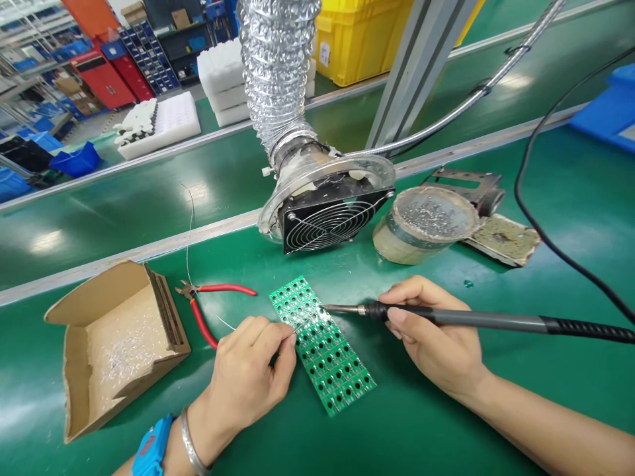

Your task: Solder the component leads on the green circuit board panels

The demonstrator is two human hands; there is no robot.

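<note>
**While iron meets board**

While the left hand (pixel 251 370) pinches wire (pixel 225 322) at the left rim of the board (pixel 322 344), the right hand (pixel 436 337) grips the iron (pixel 476 320), its tip over the board, mid-desk (pixel 446 430). Cutters (pixel 208 311) and a box (pixel 114 344) crowd the left side. A fan (pixel 330 221) stands by the far edge. Green desk stretches near and right of the board.

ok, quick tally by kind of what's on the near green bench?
Circuit board panel: 1
Soldering iron, in right hand: 1
Solder wire, in left hand: 1
Red-handled cutters: 1
Cardboard box: 1
Extraction fan: 1
Round tin of solder scraps: 1
Metal stand with dirty pad: 1
Total: 8
</note>
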